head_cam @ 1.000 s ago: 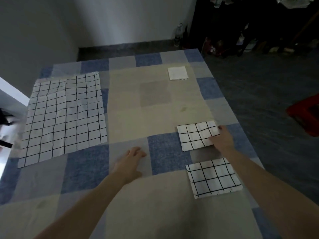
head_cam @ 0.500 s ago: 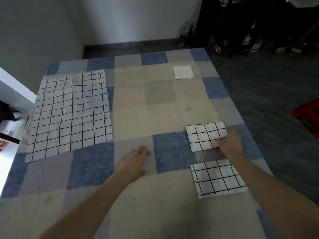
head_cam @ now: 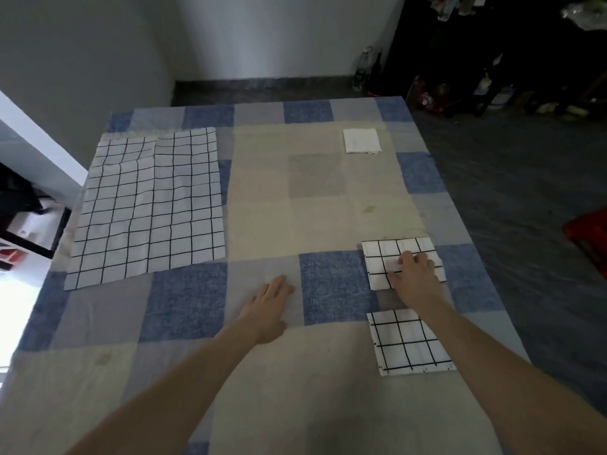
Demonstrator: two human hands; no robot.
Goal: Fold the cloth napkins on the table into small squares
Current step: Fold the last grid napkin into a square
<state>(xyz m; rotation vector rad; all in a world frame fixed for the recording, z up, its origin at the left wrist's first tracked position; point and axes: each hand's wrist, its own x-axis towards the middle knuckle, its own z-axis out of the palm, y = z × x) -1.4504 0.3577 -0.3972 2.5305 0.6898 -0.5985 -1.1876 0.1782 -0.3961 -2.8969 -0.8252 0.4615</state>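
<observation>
A dim room with pale walls [head_cam: 262,34] and a dark floor [head_cam: 512,178] surrounds a table draped in a patchwork tablecloth [head_cam: 184,300] of blue, grey and beige squares. A dark baseboard runs along the far wall, where a clear bottle [head_cam: 363,68] stands near the corner; shadowed clutter fills the far right, and a red object [head_cam: 588,234] sits at the right edge of the floor.

On the cloth's left half, an unfolded napkin [head_cam: 147,208] with a black grid lies spread flat, slightly rippled. Near the table's far right corner rests a small plain white square [head_cam: 361,141]. At the near right, two grid-patterned napkins lie folded into squares, one just beyond the other with a gap between: the farther folded napkin [head_cam: 381,261] and the nearer folded napkin [head_cam: 410,343].

The right hand [head_cam: 414,274] rests on top of the farther folded napkin, fingers bent loosely and pressing down rather than clasping it. The left hand [head_cam: 267,307] lies palm-down on a grey patch of tablecloth, fingers straight and together, holding nothing.
</observation>
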